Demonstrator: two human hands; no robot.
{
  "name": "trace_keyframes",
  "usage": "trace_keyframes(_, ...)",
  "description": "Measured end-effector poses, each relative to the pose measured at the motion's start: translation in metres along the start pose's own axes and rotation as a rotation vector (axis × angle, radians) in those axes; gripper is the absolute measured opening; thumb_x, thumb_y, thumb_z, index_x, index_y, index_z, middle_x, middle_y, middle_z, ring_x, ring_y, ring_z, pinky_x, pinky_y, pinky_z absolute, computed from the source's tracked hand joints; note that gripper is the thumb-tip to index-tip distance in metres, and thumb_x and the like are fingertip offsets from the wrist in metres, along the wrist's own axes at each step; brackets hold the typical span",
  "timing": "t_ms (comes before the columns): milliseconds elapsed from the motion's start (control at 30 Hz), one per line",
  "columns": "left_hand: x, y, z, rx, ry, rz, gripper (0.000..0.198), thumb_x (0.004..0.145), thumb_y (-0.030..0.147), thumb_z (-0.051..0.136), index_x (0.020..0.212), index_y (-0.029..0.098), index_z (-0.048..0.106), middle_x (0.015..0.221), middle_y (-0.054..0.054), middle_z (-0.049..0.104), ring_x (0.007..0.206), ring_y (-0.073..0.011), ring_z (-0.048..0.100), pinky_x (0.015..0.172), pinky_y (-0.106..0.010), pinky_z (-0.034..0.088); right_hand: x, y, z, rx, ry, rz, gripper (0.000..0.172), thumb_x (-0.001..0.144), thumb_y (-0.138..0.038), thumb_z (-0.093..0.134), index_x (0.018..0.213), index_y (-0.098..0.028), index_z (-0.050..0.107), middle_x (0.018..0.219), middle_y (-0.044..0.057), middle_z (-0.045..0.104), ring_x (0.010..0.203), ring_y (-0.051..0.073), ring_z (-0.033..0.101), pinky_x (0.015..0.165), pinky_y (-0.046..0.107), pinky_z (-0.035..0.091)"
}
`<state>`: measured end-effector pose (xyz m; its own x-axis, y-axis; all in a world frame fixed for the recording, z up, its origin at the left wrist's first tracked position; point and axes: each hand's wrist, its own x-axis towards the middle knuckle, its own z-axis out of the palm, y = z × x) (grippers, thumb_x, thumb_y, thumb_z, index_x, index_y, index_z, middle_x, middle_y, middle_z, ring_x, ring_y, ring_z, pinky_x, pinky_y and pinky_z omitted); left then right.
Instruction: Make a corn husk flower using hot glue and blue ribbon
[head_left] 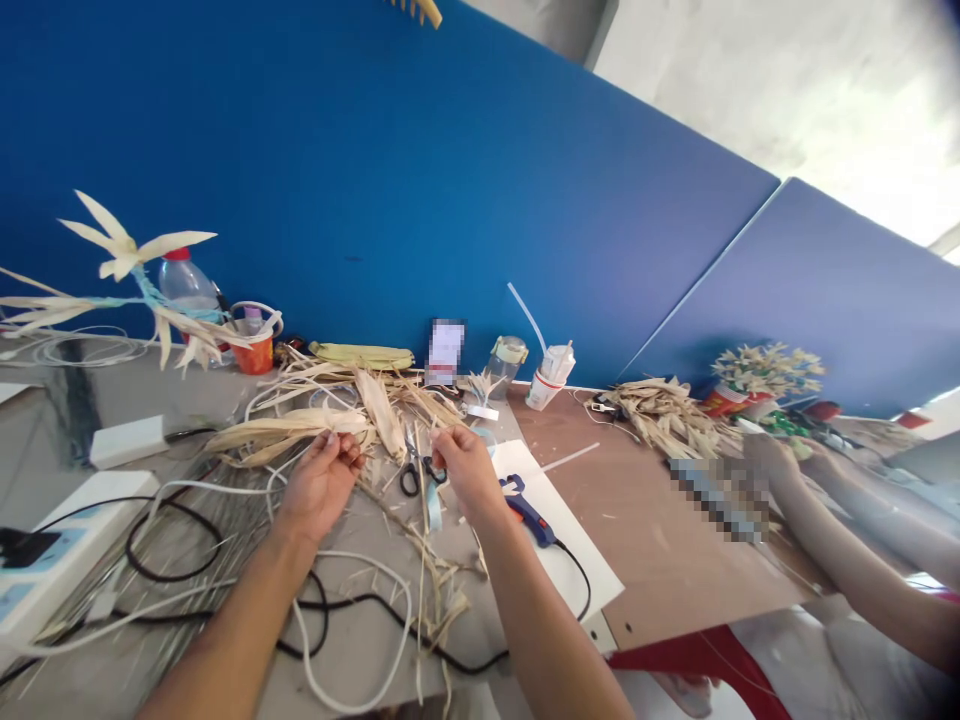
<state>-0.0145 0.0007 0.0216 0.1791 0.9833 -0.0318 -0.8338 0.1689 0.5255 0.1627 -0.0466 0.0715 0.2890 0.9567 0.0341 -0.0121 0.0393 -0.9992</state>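
My left hand [319, 490], palm partly up, has its fingers curled and thumb pressed in at the edge of a pale dried corn husk [281, 428]. To the right, my right hand [469, 468] is closed in a pinch; whatever lies between its fingertips is too small to make out. Between the hands lie black-handled scissors [409, 478] and another dried husk [381, 412]. A light blue strip [434, 508] rests just below the scissors. Beside my right wrist, a blue hot glue gun [534, 515] lies on a white board [566, 565].
White and black cables [390, 600] loop across the table before me. A power strip [52, 560] stands left, near a husk flower [124, 245]. A phone [446, 350], jar [508, 362] and paper cup [546, 390] line the blue partition [360, 170]. Another person's arms [825, 540] work at right.
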Motion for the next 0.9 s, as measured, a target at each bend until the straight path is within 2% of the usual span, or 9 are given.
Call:
trace_keyframes(133,0.000,0.004,0.000,-0.016,0.024,0.036,0.019,0.067,0.005,0.073,0.068,0.017,0.057,0.067,0.002,0.056,0.058,-0.0088,0.051,0.059,-0.024,0.048,0.011,-0.001,0.014,-0.194,-0.073,-0.049,0.013,0.067,-0.026,0.061,0.063,-0.020,0.050,0.050,-0.007,0.047,0.048,0.009,0.040,0.051,0.023,0.031)
trace_keyframes(267,0.000,0.004,0.000,-0.016,0.008,0.025,0.016,0.068,0.006,0.073,0.070,0.015,0.060,0.064,0.003,0.054,0.054,-0.0070,0.049,0.057,-0.023,0.047,0.030,0.012,0.031,-0.621,-0.183,-0.121,0.012,0.076,-0.022,0.057,0.066,-0.017,0.060,0.061,-0.001,0.056,0.059,0.013,0.049,0.058,0.025,0.035)
trace_keyframes(333,0.000,0.004,0.000,-0.016,-0.005,0.015,0.014,0.069,0.007,0.073,0.071,0.014,0.061,0.064,0.003,0.054,0.054,-0.0065,0.049,0.056,-0.022,0.047,0.039,0.020,0.038,-0.878,-0.283,-0.265,0.015,0.080,-0.015,0.052,0.080,-0.016,0.067,0.079,0.004,0.063,0.074,0.016,0.055,0.067,0.027,0.039)
trace_keyframes(400,-0.001,0.004,0.000,-0.019,-0.017,0.000,0.013,0.070,0.009,0.073,0.072,0.013,0.062,0.065,0.002,0.054,0.054,-0.0062,0.049,0.057,-0.022,0.047,0.046,0.027,0.042,-1.137,-0.436,-0.467,0.023,0.080,-0.012,0.051,0.093,-0.017,0.068,0.093,0.009,0.064,0.090,0.020,0.054,0.078,0.030,0.039)
trace_keyframes(500,-0.001,0.004,-0.001,-0.037,-0.032,-0.014,0.010,0.072,0.010,0.072,0.075,0.013,0.063,0.063,0.003,0.053,0.052,-0.0058,0.048,0.056,-0.022,0.047,0.050,0.033,0.047,-1.413,-0.638,-0.670,0.022,0.081,-0.014,0.051,0.096,-0.018,0.068,0.099,0.010,0.062,0.100,0.026,0.049,0.085,0.037,0.038)
trace_keyframes(567,-0.001,0.004,-0.001,-0.045,-0.033,-0.011,0.009,0.073,0.011,0.071,0.075,0.013,0.063,0.061,0.003,0.053,0.052,-0.0061,0.047,0.057,-0.023,0.047,0.052,0.035,0.048,-1.471,-0.653,-0.710,0.022,0.084,-0.016,0.049,0.097,-0.017,0.066,0.101,0.011,0.061,0.101,0.026,0.047,0.085,0.038,0.038)
trace_keyframes(733,0.001,0.005,-0.002,-0.039,-0.008,0.002,0.009,0.075,0.016,0.071,0.074,0.014,0.063,0.056,0.004,0.050,0.053,-0.0081,0.048,0.058,-0.024,0.047,0.055,0.033,0.046,-1.395,-0.486,-0.618,0.025,0.090,-0.025,0.044,0.097,-0.016,0.066,0.101,0.011,0.060,0.099,0.024,0.046,0.086,0.036,0.037)
trace_keyframes(800,0.001,0.005,-0.002,-0.039,-0.001,0.002,0.011,0.073,0.017,0.072,0.074,0.014,0.062,0.056,0.004,0.049,0.054,-0.0086,0.048,0.059,-0.024,0.048,0.056,0.032,0.043,-1.385,-0.538,-0.609,0.024,0.088,-0.026,0.047,0.094,-0.018,0.069,0.098,0.010,0.061,0.098,0.024,0.046,0.086,0.036,0.036)
trace_keyframes(900,0.001,0.005,-0.003,-0.036,0.009,-0.003,0.012,0.072,0.017,0.073,0.074,0.013,0.062,0.057,0.003,0.051,0.055,-0.0090,0.049,0.059,-0.024,0.047,0.054,0.034,0.041,-1.407,-0.721,-0.693,0.022,0.084,-0.019,0.052,0.096,-0.023,0.070,0.098,0.008,0.060,0.098,0.024,0.046,0.084,0.036,0.036)
